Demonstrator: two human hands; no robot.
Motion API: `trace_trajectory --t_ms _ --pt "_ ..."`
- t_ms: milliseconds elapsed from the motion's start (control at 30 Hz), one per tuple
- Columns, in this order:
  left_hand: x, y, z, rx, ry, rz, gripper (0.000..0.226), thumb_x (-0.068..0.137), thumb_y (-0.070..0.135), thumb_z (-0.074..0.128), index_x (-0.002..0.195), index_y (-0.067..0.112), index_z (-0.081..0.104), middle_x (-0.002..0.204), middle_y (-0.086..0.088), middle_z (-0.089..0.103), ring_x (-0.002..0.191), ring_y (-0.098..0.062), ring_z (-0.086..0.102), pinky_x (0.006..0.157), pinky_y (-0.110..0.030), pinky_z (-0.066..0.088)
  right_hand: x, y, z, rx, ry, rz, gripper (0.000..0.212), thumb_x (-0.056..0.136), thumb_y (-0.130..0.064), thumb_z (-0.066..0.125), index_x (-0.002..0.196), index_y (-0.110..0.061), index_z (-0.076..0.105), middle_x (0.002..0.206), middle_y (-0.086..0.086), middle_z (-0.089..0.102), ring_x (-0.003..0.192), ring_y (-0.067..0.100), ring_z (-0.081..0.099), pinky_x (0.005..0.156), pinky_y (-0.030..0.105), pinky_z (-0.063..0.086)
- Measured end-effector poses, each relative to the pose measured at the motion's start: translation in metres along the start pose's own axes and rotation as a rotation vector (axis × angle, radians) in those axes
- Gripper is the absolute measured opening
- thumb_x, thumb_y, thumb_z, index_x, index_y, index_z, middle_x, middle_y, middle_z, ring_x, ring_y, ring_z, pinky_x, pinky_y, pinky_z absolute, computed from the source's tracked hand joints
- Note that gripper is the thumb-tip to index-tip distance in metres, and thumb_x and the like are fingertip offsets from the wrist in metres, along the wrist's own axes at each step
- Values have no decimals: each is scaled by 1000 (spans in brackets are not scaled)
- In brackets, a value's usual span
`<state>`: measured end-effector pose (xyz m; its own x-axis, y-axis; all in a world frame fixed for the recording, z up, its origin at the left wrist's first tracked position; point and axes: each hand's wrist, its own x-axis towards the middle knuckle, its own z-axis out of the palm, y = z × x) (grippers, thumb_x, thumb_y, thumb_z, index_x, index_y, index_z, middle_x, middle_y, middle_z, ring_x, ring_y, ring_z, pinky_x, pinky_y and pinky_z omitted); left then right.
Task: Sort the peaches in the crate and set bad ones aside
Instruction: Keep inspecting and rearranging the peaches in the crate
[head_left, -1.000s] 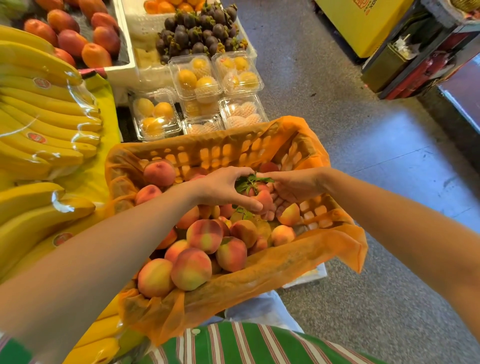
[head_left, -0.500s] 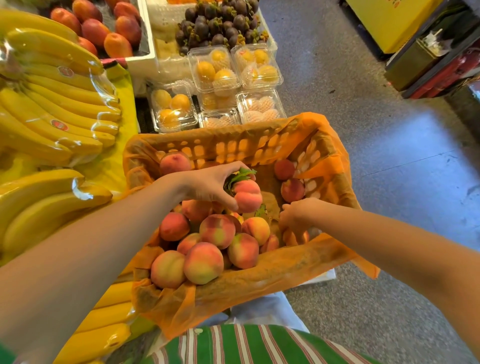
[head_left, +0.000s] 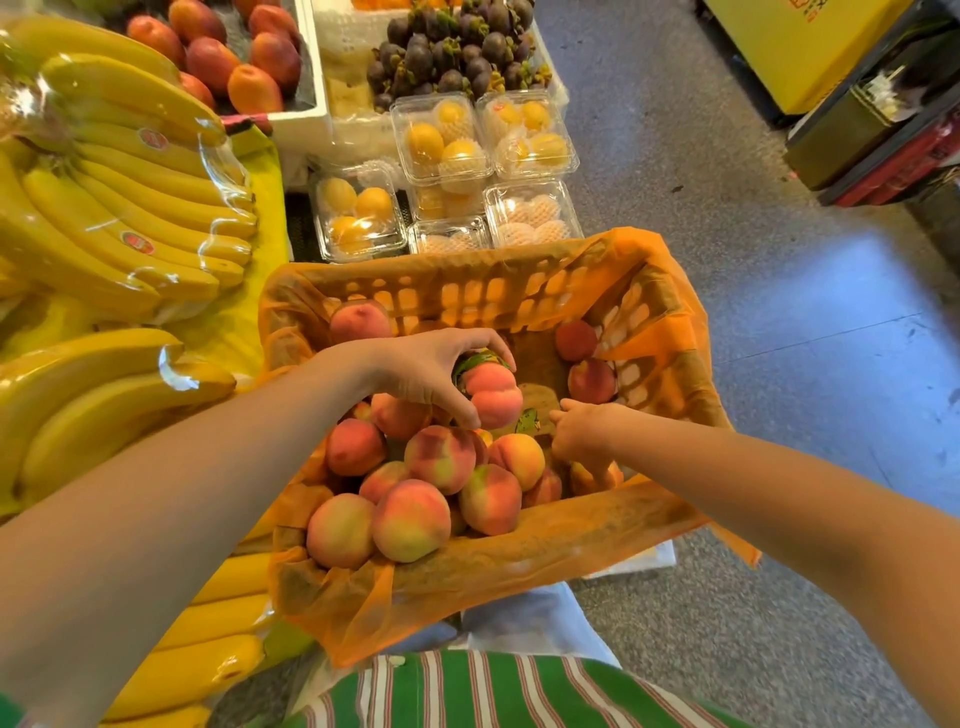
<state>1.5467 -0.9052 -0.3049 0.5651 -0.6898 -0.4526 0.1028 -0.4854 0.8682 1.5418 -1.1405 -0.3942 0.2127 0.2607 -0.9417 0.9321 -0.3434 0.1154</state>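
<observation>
I am gripping one peach (head_left: 493, 397) in my left hand (head_left: 431, 376), my thumb curling under its near side and my fingers arching over its far side, with a green leaf (head_left: 467, 364) showing between the fruit and my palm. I am holding it just above the heap of peaches (head_left: 410, 525) that is filling the near left part of the crate (head_left: 467, 296). The crate is sitting in front of me, and a thin orange liner (head_left: 545, 551) is draping over its walls. My right hand (head_left: 579, 434) is reaching down into the near right part of the crate, knuckles up, its fingers bending down among the fruit. I cannot tell whether they are pinching anything. Two red peaches (head_left: 591, 382) are lying apart from the heap in the far right corner, and a single peach (head_left: 360, 322) is resting against the far wall on the left. Wrapped bananas (head_left: 130, 171) are lying to my left, and clear boxes (head_left: 441, 140) of yellow fruit are standing just beyond the crate.
</observation>
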Motion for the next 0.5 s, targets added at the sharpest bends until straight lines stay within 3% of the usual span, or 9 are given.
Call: trace_trajectory --t_ms 233,367,500 --pt "-3 -2 4 35 6 4 64 65 21 86 117 35 51 128 5 47 118 -16 50 94 -45 51 -20 7 -3 89 55 -6 66 79 -42 73 136 -20 46 138 11 47 135 33 30 113 46 23" --pt "-5 0 2 46 20 -25 64 69 10 83 118 31 47 126 6 45 116 -17 50 89 -40 53 -50 32 -11 565 71 -9 63 74 -41 79 128 -28 49 120 2 48 114 27 47 88 40 46" --pt "-6 6 3 68 -3 -54 67 63 17 83 115 38 46 122 0 47 113 -24 52 87 -50 52 -69 48 -10 1051 145 -111 60 68 -32 86 118 -31 52 123 -4 54 116 21 52 97 41 48"
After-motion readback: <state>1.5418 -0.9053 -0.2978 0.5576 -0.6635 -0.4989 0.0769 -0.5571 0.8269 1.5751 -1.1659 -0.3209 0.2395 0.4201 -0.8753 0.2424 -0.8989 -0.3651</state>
